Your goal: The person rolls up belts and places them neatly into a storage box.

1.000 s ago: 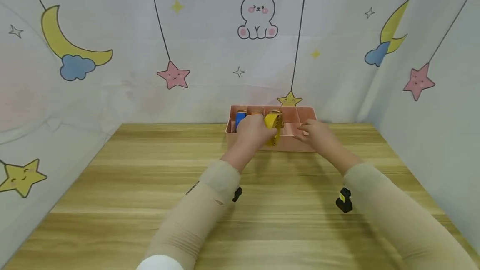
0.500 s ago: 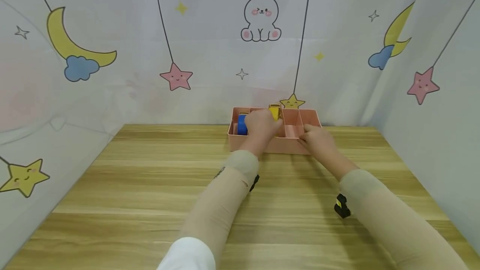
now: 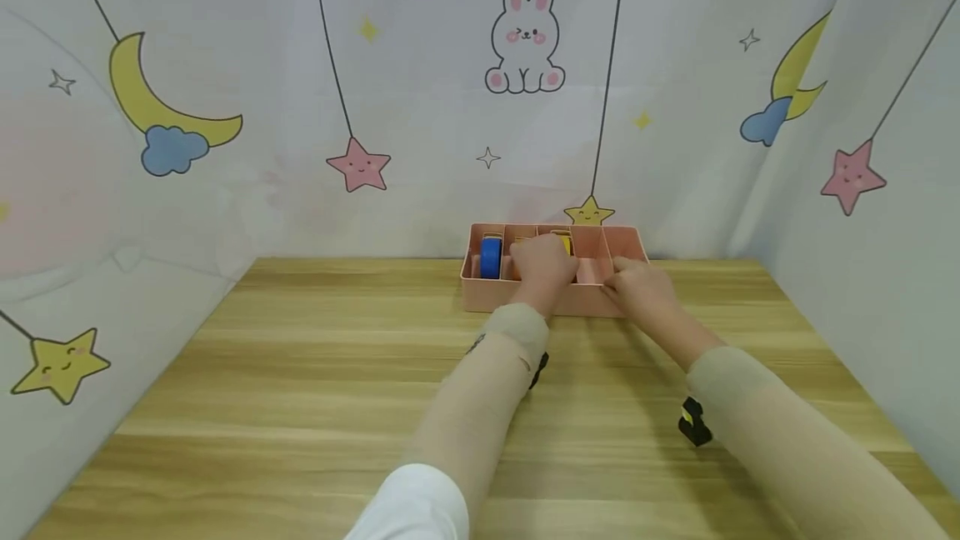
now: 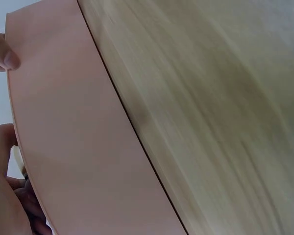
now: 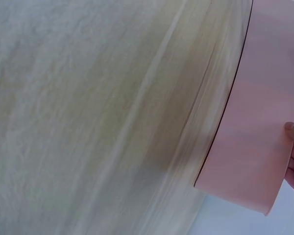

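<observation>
A pink divided box [image 3: 495, 297] stands at the back of the table. My left hand [image 3: 543, 263] reaches into its middle compartment with fingers curled around a rolled yellow belt [image 3: 566, 242], mostly hidden behind the hand. In the left wrist view the fingers [image 4: 29, 200] bend down inside the box's rim. My right hand [image 3: 641, 286] pinches the front rim near the right end, thumb outside, as the right wrist view shows on the box wall [image 5: 255, 103]. A rolled blue belt [image 3: 491, 258] stands upright in the leftmost compartment. An orange item [image 3: 517, 270] beside it is largely covered.
The two right compartments [image 3: 592, 270] show bare pink floor and walls. Behind the box hangs a white cloth [image 3: 420, 215] printed with stars, moons and a rabbit. The wood-grain table [image 3: 337, 382] stretches out in front of the box.
My left hand has moved right and lowered the yellow belt from above the box into the middle compartment. My right hand has closed onto the front rim.
</observation>
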A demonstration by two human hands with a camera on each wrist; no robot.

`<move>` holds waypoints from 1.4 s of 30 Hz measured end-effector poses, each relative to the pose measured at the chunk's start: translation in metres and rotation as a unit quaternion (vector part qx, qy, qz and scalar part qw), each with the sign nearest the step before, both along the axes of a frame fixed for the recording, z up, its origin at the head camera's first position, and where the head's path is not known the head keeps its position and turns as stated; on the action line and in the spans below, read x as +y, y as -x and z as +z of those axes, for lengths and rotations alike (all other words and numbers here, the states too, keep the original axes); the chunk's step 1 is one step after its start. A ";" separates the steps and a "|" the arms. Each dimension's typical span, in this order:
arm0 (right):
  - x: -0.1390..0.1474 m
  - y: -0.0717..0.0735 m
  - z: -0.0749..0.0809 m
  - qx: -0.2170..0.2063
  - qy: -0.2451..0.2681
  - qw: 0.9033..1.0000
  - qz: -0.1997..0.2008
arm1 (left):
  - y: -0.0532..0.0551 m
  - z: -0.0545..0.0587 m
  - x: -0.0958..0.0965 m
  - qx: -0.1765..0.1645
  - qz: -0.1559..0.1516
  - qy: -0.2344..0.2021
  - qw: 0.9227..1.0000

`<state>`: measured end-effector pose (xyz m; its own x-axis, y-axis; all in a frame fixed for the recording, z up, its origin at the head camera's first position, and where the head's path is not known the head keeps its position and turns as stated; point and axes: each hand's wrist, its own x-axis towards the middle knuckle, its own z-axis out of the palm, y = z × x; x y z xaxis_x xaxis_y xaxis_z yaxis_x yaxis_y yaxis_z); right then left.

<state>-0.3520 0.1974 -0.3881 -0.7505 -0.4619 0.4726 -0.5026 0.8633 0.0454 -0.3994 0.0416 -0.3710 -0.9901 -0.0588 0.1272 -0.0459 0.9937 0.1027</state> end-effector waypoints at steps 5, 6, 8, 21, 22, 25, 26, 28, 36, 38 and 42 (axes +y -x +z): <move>0.002 -0.001 -0.001 0.010 0.003 1.000 0.005 | 0.003 -0.001 0.009 0.000 0.027 0.003 1.000; 0.001 -0.001 -0.001 0.012 0.004 1.000 0.005 | 0.004 -0.001 0.010 -0.001 0.032 0.006 0.999; 0.001 0.000 -0.001 0.014 0.004 1.000 0.003 | 0.006 -0.001 0.010 -0.009 0.036 0.019 0.999; -0.004 -0.001 0.001 0.021 0.011 1.000 0.002 | 0.006 0.000 0.007 -0.010 0.025 0.046 0.999; -0.004 -0.002 0.002 0.020 0.014 1.000 0.003 | 0.006 0.001 0.006 -0.012 0.024 0.045 0.999; -0.005 -0.002 0.003 0.013 0.020 1.000 -0.001 | 0.005 0.002 0.003 -0.011 0.015 0.039 0.999; -0.006 -0.001 0.003 0.011 0.020 1.000 -0.002 | 0.005 0.002 0.002 -0.010 0.011 0.039 0.999; -0.006 0.000 0.003 0.008 0.019 1.000 -0.005 | 0.004 0.002 0.000 -0.015 0.003 0.042 0.999; -0.006 0.006 0.000 0.021 0.027 0.999 0.006 | 0.000 0.002 -0.011 -0.001 -0.050 0.054 0.997; -0.005 0.008 0.000 0.024 0.026 0.999 0.009 | -0.001 0.002 -0.014 0.005 -0.066 0.049 0.997; -0.005 0.009 0.000 0.015 0.012 1.000 0.010 | -0.006 0.005 -0.023 0.017 -0.103 0.049 0.993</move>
<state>-0.3610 0.1927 -0.3878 -0.7270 -0.4642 0.5059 -0.5184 0.8543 0.0390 -0.3931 0.0184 -0.3659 -0.9751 0.1580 0.1555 0.1604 0.9870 0.0031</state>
